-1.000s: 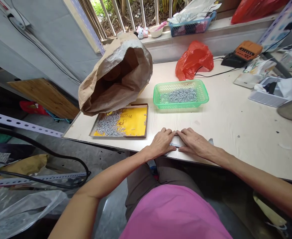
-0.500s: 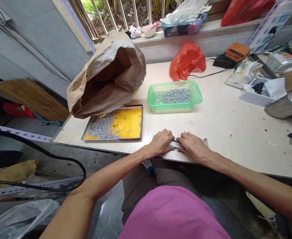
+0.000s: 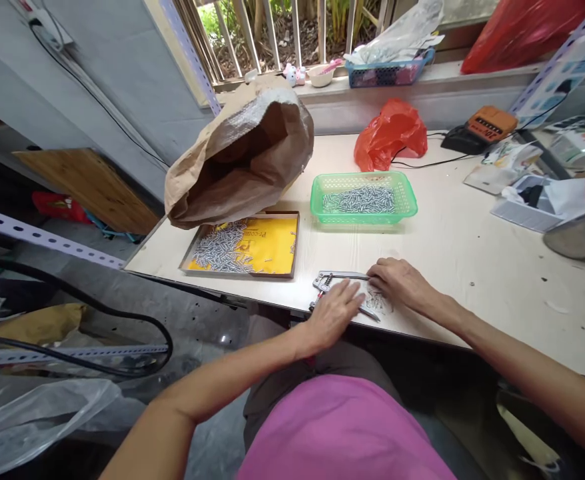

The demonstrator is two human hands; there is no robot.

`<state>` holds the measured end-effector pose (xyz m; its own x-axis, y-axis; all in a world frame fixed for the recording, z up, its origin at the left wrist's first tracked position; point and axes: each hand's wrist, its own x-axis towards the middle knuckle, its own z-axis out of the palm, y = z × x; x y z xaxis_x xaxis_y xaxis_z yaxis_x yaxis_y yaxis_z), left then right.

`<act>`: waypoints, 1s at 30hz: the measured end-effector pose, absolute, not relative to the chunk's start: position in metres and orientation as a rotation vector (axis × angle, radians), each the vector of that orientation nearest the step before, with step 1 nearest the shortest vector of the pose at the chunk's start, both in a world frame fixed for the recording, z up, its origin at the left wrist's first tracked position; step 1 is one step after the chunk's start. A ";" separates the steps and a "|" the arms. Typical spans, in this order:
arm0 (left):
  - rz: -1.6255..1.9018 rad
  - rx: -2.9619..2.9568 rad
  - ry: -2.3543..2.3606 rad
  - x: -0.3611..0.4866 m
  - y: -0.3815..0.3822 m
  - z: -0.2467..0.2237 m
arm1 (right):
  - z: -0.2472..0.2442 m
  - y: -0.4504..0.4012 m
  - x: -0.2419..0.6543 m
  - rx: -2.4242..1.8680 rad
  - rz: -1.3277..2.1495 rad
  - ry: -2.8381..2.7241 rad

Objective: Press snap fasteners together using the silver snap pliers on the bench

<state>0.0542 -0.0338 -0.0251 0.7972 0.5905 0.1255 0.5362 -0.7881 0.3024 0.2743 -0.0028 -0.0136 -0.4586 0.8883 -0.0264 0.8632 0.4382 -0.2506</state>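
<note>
A pair of metal spring-loaded pliers (image 3: 345, 274) lies at the table's front edge, its two handles spread apart and pointing right. Across the lower handle rests my left hand (image 3: 336, 308), its fingers stretched out and not wrapped round it. My right hand (image 3: 397, 279) is at the end of the upper handle with its fingers bent together and pointing down. What its fingertips hold, if anything, is hidden. Thin dark marks or bits (image 3: 378, 301) show on the tabletop between the hands; they are too small to name.
A green basket (image 3: 363, 218) of small metal pins stands behind my hands. To the left, a shallow tray (image 3: 296, 250) with a yellow bottom holds more pins, under an open brown paper sack (image 3: 242, 173). Farther back are a red plastic bag (image 3: 391, 137) and an orange-black battery charger (image 3: 480, 130).
The pliers, mostly covered by both hands before, now lie exposed with handles spread. My left hand has loosened and flattened; my right hand has shifted to the handle's end. The view has shifted slightly.
</note>
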 end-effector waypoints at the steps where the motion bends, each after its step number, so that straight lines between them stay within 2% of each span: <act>1: 0.336 2.732 0.852 0.055 -0.042 -0.028 | -0.015 0.003 0.276 -1.595 0.293 -2.558; 6: 0.428 2.665 0.894 0.065 -0.056 -0.040 | -0.007 0.019 0.248 -1.637 0.068 -2.571; 11: 0.468 2.655 0.855 0.059 -0.067 -0.046 | 0.000 0.013 0.173 -1.066 0.204 -2.857; 15: 0.558 2.682 0.661 0.022 -0.082 -0.025 | -0.010 0.014 0.142 -0.863 0.150 -2.950; 18: 0.689 2.624 1.015 -0.019 -0.069 -0.001 | -0.018 0.015 0.137 -0.782 0.120 -2.941; 21: 0.687 2.506 1.544 -0.058 -0.028 0.014 | -0.015 0.014 0.137 -0.841 0.114 -2.829; 23: 0.539 2.466 1.728 -0.075 0.004 0.016 | -0.001 0.023 0.141 -0.940 0.077 -2.682; 27: 0.115 2.398 1.796 -0.087 0.050 0.008 | 0.049 0.068 0.167 -1.249 -0.140 -2.325; 30: 0.044 2.397 1.776 -0.088 0.065 0.001 | 0.083 0.100 0.196 -1.485 -0.282 -2.141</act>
